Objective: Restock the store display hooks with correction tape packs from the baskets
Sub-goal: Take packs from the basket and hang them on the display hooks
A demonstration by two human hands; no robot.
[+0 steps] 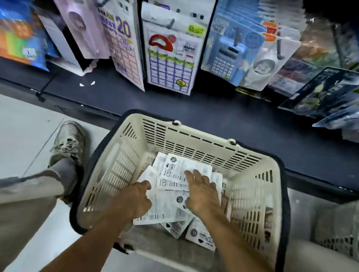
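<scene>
Both hands in basket (pixel 255 188): left hand (pixel 139 196) curled gripping flat white packs (pixel 184 169), long axes pointing variously; right hand (pixel 201 189) spread on them.

A grey, worn sneaker (pixel 69 142) with loose laces stands on the pale floor (pixel 9 122) at the left, with a beige trouser leg (pixel 12 202) running from it toward the near left corner. A dark base shelf (pixel 220 118) crosses the far side. Above it hang other goods: a purple handheld fan pack (pixel 80 21) at far left of centre, a sticker sheet pack marked 20 (pixel 124 41) beside it, a white grid-printed pack with a red shape (pixel 171 55) in the middle, and a blue calculator-like toy pack (pixel 229 52) to its right. An orange and blue pack (pixel 14 34) leans at far left. Dark blister packs (pixel 325 91) tilt at far right.
</scene>
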